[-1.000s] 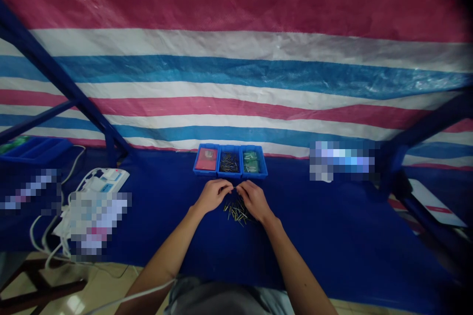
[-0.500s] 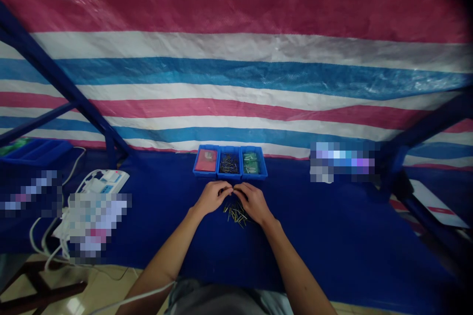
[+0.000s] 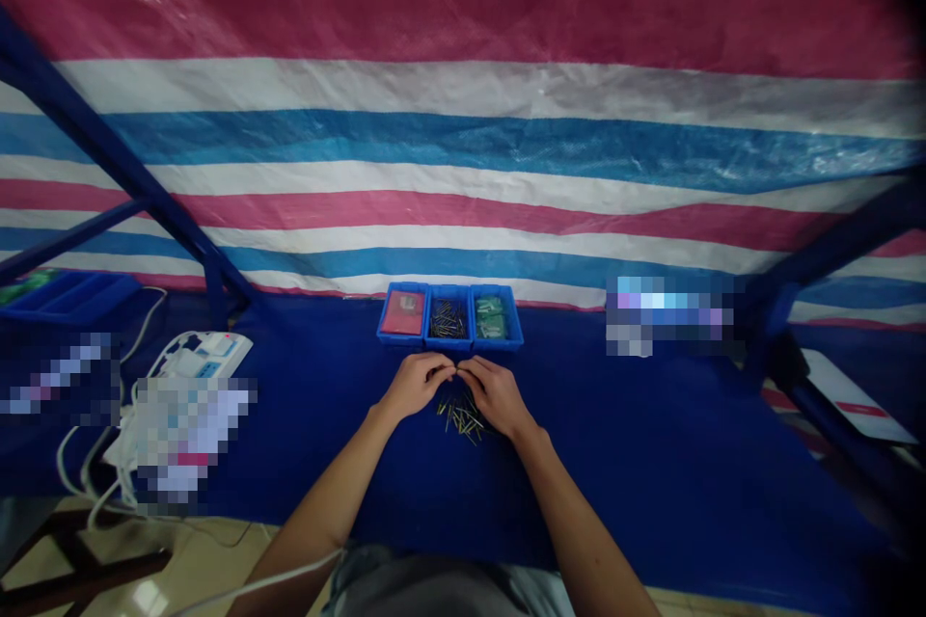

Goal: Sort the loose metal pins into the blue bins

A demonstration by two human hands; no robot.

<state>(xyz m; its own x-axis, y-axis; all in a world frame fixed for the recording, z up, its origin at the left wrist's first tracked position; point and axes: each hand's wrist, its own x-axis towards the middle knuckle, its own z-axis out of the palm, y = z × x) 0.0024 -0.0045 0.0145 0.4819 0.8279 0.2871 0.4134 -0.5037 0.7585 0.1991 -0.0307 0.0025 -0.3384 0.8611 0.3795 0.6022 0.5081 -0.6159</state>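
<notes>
My left hand (image 3: pixel 418 386) and my right hand (image 3: pixel 496 395) meet above the blue table, fingertips pinched together and almost touching. Between them is something small and thin, mostly covered by the fingers; it looks like a screw at the right fingertips. What the left fingers hold is too small to make out. Just below the hands lies a loose pile of long brass-coloured screws (image 3: pixel 464 419). Behind the hands, a blue bin of dark and brassy screws (image 3: pixel 449 318) stands in the middle of a row of three.
The left bin holds a flat red item (image 3: pixel 403 312), the right one small green-and-white packets (image 3: pixel 491 318). A white power strip (image 3: pixel 209 357) with cables lies at left, near a blue divided tray (image 3: pixel 72 297). Blue frame posts (image 3: pixel 137 164) flank the table; a striped sheet (image 3: pixel 463 135) hangs behind.
My hands stay in nearly the same place with slight finger movement. The thin piece at the right fingertips shows less than before. The pile and bins look unchanged.
</notes>
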